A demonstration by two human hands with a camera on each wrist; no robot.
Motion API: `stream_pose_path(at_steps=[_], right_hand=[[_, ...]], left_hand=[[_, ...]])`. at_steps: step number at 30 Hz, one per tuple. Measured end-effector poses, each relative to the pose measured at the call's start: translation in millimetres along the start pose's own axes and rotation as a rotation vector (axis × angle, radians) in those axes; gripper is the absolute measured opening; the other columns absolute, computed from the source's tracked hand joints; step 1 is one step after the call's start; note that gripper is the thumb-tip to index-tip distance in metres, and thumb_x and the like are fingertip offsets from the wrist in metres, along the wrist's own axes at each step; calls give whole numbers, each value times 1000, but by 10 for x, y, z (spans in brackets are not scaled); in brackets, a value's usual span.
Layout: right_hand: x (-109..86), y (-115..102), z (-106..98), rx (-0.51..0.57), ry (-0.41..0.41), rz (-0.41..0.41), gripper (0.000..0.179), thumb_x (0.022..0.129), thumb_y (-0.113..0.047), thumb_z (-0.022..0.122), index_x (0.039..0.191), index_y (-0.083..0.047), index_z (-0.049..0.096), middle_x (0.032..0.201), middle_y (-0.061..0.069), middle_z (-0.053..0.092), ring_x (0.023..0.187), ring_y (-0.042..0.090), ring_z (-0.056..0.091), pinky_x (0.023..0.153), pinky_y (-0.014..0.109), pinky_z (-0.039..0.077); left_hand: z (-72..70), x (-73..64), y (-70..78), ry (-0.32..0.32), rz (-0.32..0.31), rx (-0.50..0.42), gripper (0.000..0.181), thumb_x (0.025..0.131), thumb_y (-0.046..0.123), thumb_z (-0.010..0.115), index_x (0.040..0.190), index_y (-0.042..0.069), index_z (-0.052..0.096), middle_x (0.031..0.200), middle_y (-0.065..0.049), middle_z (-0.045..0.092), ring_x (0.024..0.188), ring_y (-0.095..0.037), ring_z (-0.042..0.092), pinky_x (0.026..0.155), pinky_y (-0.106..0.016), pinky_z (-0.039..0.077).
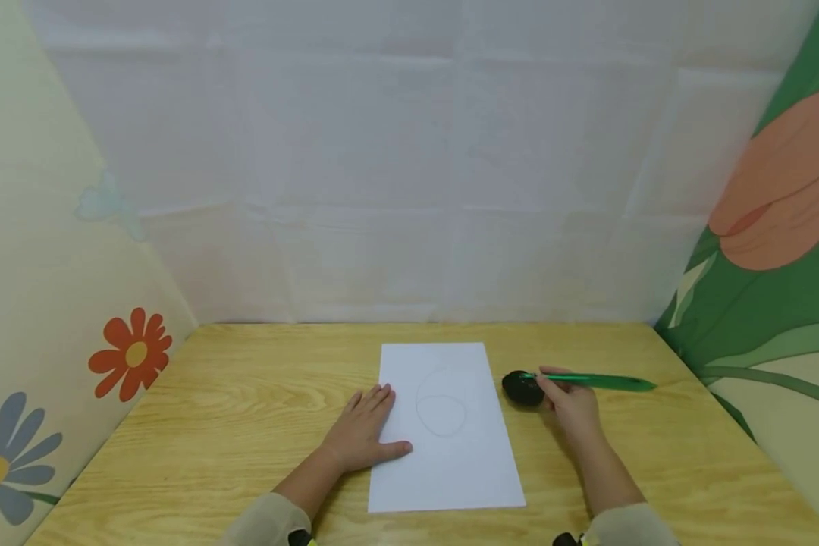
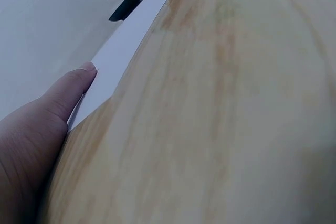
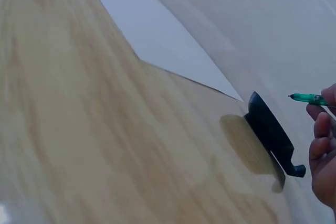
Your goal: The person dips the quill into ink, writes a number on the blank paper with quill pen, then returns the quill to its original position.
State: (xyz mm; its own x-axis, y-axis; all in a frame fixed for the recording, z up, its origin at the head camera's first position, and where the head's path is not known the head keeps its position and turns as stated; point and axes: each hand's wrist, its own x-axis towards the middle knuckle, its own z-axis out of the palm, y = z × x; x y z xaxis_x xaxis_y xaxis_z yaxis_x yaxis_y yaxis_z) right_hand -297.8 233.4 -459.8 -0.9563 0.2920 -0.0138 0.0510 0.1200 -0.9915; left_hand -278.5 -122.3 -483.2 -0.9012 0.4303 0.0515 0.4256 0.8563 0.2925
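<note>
My left hand (image 1: 362, 432) lies with fingers spread on the left edge of a white sheet of paper (image 1: 444, 478). Its thumb (image 2: 79, 85) rests on the sheet in the left wrist view. A faint rounded outline with a curve inside (image 1: 441, 415) is drawn on the paper. To the right of the sheet, my right hand (image 1: 576, 413) pinches a green pen (image 3: 307, 98), its tip pointing left and off the table. By that hand lies a ladle-like utensil with a black head (image 3: 270, 132) and what looks like a green handle (image 1: 621, 382); whether the hand touches it, I cannot tell.
The wood-grain table (image 1: 246, 402) extends to both sides of the paper. A white cloth wall (image 1: 409, 167) stands at its back edge. Flower-printed panels flank the table at left (image 1: 41, 265) and right (image 1: 778, 303).
</note>
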Motion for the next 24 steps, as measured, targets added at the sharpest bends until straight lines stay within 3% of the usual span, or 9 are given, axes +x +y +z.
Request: stream_pose_path(at_steps=[4,11,15,24], right_hand=[[25,23,-103,-51,18,7,43,93,-23,68,126,4,61,68,-14,62,59,4,53,56,17,47],[60,37,-225,-146,69,-9,45,92,-32,69,125,-3,64,66,-12,62,59,3,53,54,17,44],[58,24,-257,-188,40,-37,44,94,-36,65,126,-5,62,70,-17,64,59,2,53,53,16,43],[20,14,-252,-94,-40,-114,34,100,-24,58,125,-3,55,82,-30,65,58,2,49,51,16,41]], left_hand=[[-1,-3,2,-5,-5,5,99,84,69,57,150,-2,35,159,-16,32,150,-33,25,122,-53,16],[-10,0,5,-1,-6,1,99,84,68,59,150,-1,35,159,-16,32,150,-32,25,123,-53,15],[-15,-3,11,-2,-6,1,99,84,68,59,150,-1,35,159,-16,32,150,-32,25,123,-53,15],[-30,-15,30,-18,-16,-5,99,84,68,58,150,-1,34,159,-16,31,150,-32,24,123,-53,15]])
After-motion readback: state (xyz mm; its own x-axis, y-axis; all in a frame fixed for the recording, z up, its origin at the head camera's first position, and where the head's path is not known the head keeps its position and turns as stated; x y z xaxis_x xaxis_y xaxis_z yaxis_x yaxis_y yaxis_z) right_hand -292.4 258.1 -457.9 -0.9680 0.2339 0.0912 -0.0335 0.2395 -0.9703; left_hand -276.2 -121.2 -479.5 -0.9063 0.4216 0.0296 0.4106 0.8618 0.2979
